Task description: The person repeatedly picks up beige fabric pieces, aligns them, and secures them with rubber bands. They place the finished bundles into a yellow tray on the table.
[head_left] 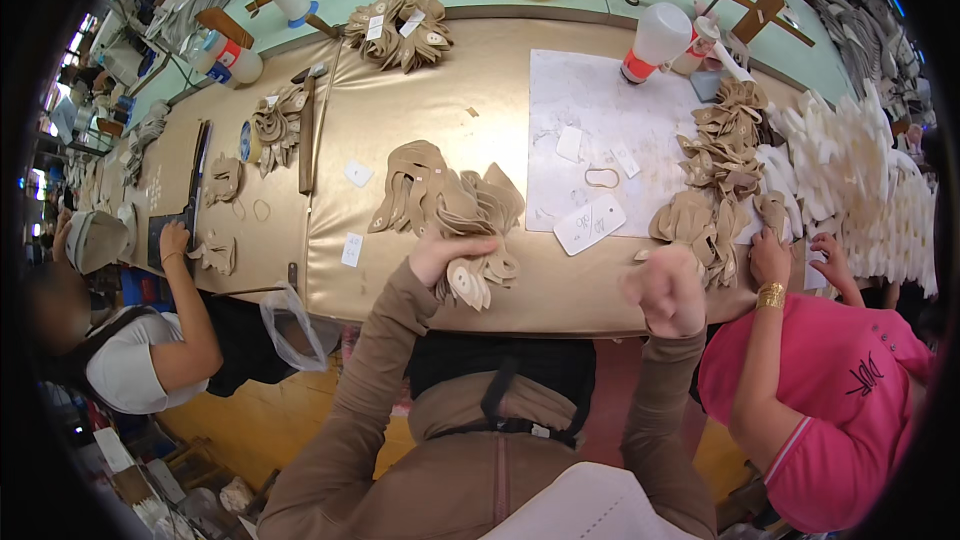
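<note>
Left hand [441,252] grips a bundle of tan cut-out pieces [478,204], some fingers hidden; right hand [668,290] too blurred to tell open from closed

Matt, suede-like pieces [478,204]; smooth, glossy tabletop [410,105]

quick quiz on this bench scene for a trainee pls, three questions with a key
1. True or false: the person's left hand holds a pair of scissors.

2. Multiple choice: which is nearer the person's right hand?
A) the yellow tray
B) the tan stacks by the sheet's right edge

3. Fill in: the large tag lies across the near edge of a ____ sheet.

Key:
1. False; it grips a bundle of tan pieces.
2. B
3. white
</note>
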### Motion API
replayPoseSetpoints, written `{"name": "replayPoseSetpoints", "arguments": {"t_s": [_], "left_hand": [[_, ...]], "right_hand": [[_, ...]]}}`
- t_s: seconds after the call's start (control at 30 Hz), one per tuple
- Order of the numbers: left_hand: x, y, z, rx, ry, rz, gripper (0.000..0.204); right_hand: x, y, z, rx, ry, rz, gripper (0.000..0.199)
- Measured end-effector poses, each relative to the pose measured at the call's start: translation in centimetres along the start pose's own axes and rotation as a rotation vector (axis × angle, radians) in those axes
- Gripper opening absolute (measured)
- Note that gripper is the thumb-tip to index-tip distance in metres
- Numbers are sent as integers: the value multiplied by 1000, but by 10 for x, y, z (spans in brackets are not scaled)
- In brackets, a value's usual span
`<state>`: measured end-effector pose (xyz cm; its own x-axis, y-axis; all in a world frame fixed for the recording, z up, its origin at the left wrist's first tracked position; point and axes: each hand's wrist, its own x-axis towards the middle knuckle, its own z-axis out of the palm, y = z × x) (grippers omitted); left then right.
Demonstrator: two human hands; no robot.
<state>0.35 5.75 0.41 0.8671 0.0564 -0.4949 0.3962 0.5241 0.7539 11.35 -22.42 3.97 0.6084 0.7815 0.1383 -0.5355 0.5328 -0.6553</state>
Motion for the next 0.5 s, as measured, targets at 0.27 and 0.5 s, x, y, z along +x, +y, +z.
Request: {"name": "replayPoseSetpoints", "arguments": {"t_s": [0.27, 0.5], "left_hand": [[13, -1, 46, 89, -142, 102, 41], [6, -6, 56, 63, -128, 179, 39]], "right_hand": [[15, 39, -28, 751, 549, -269, 48], [24, 67, 4, -259, 460, -224, 94]]}}
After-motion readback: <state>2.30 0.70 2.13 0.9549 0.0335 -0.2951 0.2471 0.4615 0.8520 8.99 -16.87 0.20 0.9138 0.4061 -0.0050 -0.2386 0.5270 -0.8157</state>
